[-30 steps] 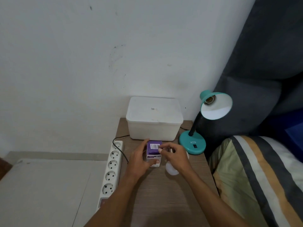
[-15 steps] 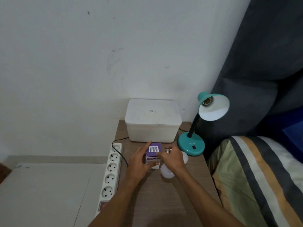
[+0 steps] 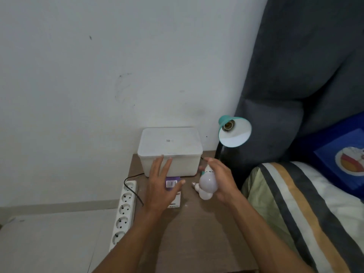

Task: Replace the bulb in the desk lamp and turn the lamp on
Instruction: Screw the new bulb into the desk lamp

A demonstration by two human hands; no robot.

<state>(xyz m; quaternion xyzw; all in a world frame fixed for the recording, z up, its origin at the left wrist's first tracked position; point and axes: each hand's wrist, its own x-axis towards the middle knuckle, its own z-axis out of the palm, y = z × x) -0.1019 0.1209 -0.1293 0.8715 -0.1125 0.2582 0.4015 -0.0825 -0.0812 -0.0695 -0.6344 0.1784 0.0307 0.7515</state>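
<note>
Lower centre of the frame, on the brown surface, a white bulb is held in the right hand, grip clamped around its globe with the screw base pointed up and away, probably so it can go straight toward the socket. A second white bulb lies on the surface just under the held one, metal base toward the left; likely the old one, set aside. The left hand is spread flat, grip apart, nothing held, hovering over or resting on the purple bulb box; contact cannot be told, nor whether the box is empty. Behind the hands a white lidded bin sits closed, contents not visible. Right of it the teal desk lamp is tilted toward the camera, its socket bare, unlit. A white power strip runs along the left edge of the surface, with a black cord beside it.
</note>
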